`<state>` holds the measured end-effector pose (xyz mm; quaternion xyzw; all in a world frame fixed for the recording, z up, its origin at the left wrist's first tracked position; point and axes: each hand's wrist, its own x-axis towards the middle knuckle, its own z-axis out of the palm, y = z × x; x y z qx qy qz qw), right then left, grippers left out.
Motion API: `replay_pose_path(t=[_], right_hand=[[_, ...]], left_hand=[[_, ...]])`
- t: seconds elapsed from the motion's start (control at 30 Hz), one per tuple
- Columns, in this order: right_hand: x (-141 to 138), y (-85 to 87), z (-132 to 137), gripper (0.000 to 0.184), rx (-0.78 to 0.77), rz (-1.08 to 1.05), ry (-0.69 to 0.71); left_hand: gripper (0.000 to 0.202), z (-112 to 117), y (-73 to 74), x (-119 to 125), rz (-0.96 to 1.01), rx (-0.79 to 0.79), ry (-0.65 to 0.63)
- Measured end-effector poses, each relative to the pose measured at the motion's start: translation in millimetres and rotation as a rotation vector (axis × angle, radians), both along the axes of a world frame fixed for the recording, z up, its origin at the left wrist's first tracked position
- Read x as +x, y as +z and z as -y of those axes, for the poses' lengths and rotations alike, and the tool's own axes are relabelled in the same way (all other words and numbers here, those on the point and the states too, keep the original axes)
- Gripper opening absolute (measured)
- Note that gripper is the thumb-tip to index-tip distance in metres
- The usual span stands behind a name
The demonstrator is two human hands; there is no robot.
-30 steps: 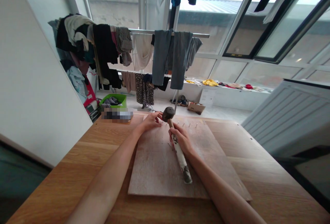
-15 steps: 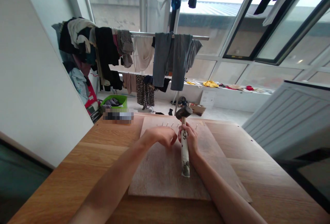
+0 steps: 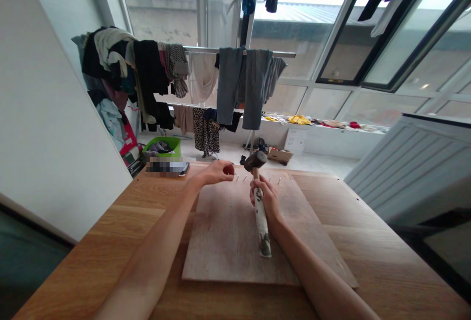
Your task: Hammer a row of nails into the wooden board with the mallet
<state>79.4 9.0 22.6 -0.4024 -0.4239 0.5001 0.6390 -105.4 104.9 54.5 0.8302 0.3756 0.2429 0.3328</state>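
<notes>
My right hand [image 3: 268,195] is wrapped round the upper part of a hammer's pale, dark-spotted handle. This hammer [image 3: 261,222] has a dark, blocky head at the top and stands tilted above a thin wooden board [image 3: 228,241]. Several nails [image 3: 245,178] stand upright in a row along the board's far edge. At the left end of that row is my left hand [image 3: 220,172], its fingers curled together close to a nail. Whatever its fingertips pinch, if anything, is too small to make out.
Under the board lies a wooden table [image 3: 140,226]. A partly blurred flat item [image 3: 182,169] rests at its far left corner. Beyond stand a green basket [image 3: 175,147] and a rack hung with clothes [image 3: 230,84]. A white slatted panel [image 3: 415,163] is at the right.
My left hand has moved left and away from me, from beside my right hand to the row's left end. The hammer head has shifted slightly left in my right hand.
</notes>
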Motion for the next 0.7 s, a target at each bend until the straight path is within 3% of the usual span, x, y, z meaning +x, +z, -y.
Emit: replay_pose_path(t=[0.07, 0.13, 0.2, 0.3, 0.5, 0.7], right_hand=[[-1.9, -0.3, 0.1, 0.021, -0.01, 0.003, 0.042], [-4.0, -0.3, 0.5, 0.027, -0.021, 0.006, 0.076], [-6.2, -0.2, 1.3, 0.034, -0.017, 0.012, 0.105], [-8.9, -0.7, 2.2, 0.037, -0.001, 0.033, 0.157], [-9.5, -5.9, 2.4, 0.033, 0.009, 0.106, 0.23], [-11.2, -4.2, -2.3, 0.023, 0.03, 0.174, 0.217]], left_hand=[[0.017, -10.9, -9.5, -14.2, 0.202, -0.057, 0.11], [0.028, -17.0, -21.1, -22.2, 0.342, -0.123, 0.135], [0.034, -19.8, -31.9, -24.7, 0.387, -0.173, 0.1], [0.025, -21.5, -41.9, -23.7, 0.342, -0.158, 0.068], [0.019, -20.0, -40.5, -27.8, 0.294, -0.146, 0.072], [0.017, -17.9, -40.3, -31.5, 0.279, -0.195, 0.043]])
